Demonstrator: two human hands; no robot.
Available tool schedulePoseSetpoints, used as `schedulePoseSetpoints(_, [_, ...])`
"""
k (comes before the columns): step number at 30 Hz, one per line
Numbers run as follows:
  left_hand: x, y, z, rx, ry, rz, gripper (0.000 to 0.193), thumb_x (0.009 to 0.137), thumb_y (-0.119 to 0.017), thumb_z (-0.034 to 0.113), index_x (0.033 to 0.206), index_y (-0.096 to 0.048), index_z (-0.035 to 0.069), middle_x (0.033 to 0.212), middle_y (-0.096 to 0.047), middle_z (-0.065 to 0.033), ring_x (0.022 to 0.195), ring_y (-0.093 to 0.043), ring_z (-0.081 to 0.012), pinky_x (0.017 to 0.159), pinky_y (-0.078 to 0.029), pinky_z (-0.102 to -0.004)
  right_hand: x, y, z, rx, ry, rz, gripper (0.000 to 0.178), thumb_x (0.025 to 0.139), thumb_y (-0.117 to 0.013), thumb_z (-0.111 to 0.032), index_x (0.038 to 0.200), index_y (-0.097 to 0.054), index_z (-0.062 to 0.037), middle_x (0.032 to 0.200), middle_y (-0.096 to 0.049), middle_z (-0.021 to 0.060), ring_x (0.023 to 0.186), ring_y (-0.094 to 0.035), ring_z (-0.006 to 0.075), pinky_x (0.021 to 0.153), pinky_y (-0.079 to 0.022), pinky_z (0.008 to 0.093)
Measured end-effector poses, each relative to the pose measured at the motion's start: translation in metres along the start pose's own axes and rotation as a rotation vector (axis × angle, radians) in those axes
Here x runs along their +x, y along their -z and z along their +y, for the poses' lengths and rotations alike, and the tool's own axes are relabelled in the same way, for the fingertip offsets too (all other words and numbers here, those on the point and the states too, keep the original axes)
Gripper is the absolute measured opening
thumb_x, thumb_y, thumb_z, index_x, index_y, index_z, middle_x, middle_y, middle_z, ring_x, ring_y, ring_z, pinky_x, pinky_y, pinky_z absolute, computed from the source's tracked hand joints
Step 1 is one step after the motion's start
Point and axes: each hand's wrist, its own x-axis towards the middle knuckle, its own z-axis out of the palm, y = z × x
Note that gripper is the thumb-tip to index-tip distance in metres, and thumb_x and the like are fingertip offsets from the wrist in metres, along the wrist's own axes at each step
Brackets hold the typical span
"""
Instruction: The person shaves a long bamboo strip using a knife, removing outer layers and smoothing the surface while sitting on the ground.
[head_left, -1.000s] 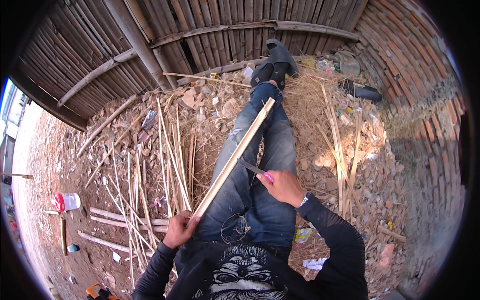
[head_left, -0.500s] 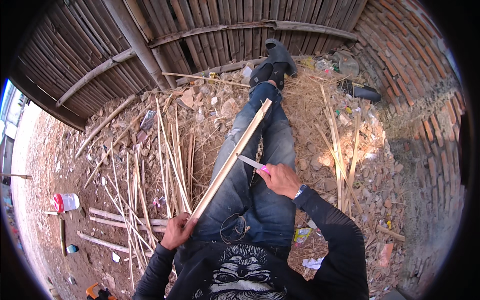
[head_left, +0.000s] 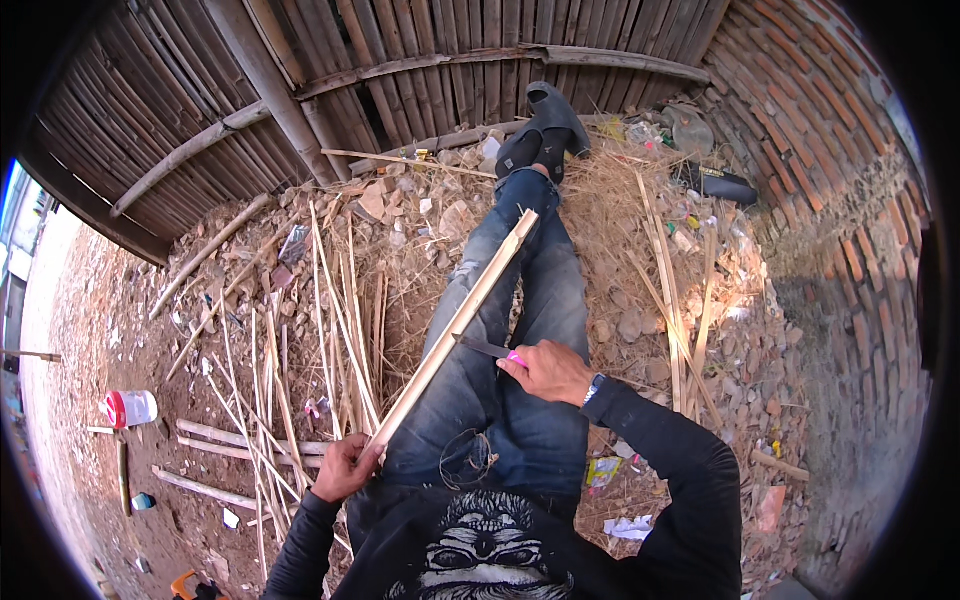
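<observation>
A long, pale split bamboo strip lies slantwise over my legs in blue jeans, its far end near my knees. Its near end is gripped by my left hand, the fingers closed round it beside my hip. My right hand is closed on the pink handle of a knife. The blade points left, and its tip meets the strip about midway along. A loop of thin wire or cord rests on my lap.
Several thin bamboo strips lie on the ground to my left, with more strips to my right. A clear tub with a red lid stands far left. A bamboo wall is ahead, a brick wall to the right.
The knife in my right hand has moved left and a little nearer along the strip, and its blade has turned darker to view. My left hand and the strip have shifted slightly.
</observation>
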Motion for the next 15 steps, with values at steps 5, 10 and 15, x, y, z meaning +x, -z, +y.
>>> schedulePoseSetpoints(5, [-0.014,0.004,-0.001,-0.05,0.051,-0.027,0.036,0.104,-0.067,0.03,0.083,-0.065,0.001,0.058,-0.059,-0.0004,0.053,-0.052,-0.006,0.049,-0.04,-0.028,0.026,0.012,0.063,-0.079,-0.221,0.328,0.055,0.105,-0.054,-0.049,0.082,-0.071,-0.0022,0.068,-0.067,0.0251,0.066,-0.068,0.0465,0.062,-0.054,0.0569])
schedulePoseSetpoints(10, [-0.016,0.006,0.0,-0.039,0.054,-0.026,0.037,0.105,-0.067,0.031,0.083,-0.065,0.001,0.059,-0.06,-0.0012,0.054,-0.055,-0.0059,0.05,-0.04,-0.0276,0.016,0.005,0.012,-0.099,-0.045,0.123,0.056,0.106,-0.053,-0.05,0.082,-0.07,-0.0023,0.068,-0.068,0.0248,0.066,-0.068,0.0471,0.061,-0.054,0.0567])
schedulePoseSetpoints(15, [-0.017,0.012,-0.004,0.015,-0.018,-0.028,0.038,0.104,-0.067,0.031,0.08,-0.063,0.001,0.059,-0.061,-0.0019,0.055,-0.056,-0.0058,0.049,-0.041,-0.0274,0.032,0.047,0.063,-0.157,-0.208,0.389,0.057,0.105,-0.055,-0.051,0.08,-0.07,-0.0025,0.069,-0.067,0.0261,0.066,-0.068,0.0472,0.06,-0.053,0.0566])
